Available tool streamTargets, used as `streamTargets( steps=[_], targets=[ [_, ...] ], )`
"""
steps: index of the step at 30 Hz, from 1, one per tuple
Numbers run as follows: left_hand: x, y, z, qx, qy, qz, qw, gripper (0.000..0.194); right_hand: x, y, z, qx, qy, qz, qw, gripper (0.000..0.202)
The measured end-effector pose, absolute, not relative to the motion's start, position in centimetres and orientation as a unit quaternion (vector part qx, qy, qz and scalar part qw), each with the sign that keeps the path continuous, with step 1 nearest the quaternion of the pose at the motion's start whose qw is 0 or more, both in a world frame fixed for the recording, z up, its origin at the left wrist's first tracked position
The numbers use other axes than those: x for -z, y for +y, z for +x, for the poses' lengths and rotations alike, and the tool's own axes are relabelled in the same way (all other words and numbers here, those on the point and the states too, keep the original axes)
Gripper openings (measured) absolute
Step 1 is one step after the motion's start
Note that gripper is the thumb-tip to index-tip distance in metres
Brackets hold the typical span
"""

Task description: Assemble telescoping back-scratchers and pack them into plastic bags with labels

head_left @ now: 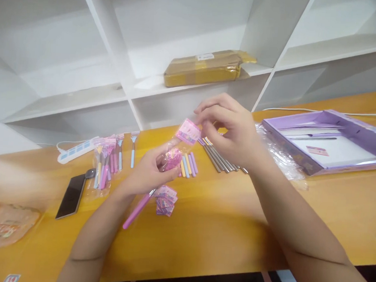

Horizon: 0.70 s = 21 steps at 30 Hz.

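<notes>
My left hand (157, 169) is closed round a pink-handled tool (140, 208) in a clear plastic sleeve, its handle slanting down to the left. A pink printed card (188, 131) sits at the sleeve's top. Beside that card, my right hand (229, 129) has its fingers curled, with thumb and index at the card's right edge; whether they grip it is hard to tell. Below my left hand lie several small pink cards (166, 199). Just behind it are coloured handles (189, 164), and metal rods (219, 158) lie under my right hand.
Packaged tools (104, 161), a phone (71, 195) and a power strip (78, 149) lie left. Right are crumpled plastic (280, 156) and a purple box (318, 165). A taped parcel (202, 71) rests on the shelf behind. An orange-printed bag (6, 225) lies far left.
</notes>
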<state>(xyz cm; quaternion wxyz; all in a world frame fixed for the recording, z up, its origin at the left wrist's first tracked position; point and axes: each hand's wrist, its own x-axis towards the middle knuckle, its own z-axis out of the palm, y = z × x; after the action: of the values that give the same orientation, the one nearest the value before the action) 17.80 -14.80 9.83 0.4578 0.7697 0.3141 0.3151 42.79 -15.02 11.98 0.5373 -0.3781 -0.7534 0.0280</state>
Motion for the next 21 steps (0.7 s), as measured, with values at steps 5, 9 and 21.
streamTargets(
  steps=[5, 9, 21],
  targets=[
    [-10.5, -14.6, 17.2, -0.283, 0.324, 0.794, 0.429, 0.067, -12.2, -14.9, 43.0, -0.150, -0.771, -0.346, 0.513, 0.031],
    [-12.6, -14.7, 15.2, -0.143, 0.331, 0.846, 0.394, 0.065, -11.4, -12.8, 43.9, -0.134, -0.726, -0.383, 0.555, 0.045],
    [-13.6, -13.8, 12.7, -0.310, 0.422, 0.739, 0.424, 0.042, -1.2, -10.1, 34.9, -0.432, -0.841, -0.322, 0.044, 0.019]
  ],
)
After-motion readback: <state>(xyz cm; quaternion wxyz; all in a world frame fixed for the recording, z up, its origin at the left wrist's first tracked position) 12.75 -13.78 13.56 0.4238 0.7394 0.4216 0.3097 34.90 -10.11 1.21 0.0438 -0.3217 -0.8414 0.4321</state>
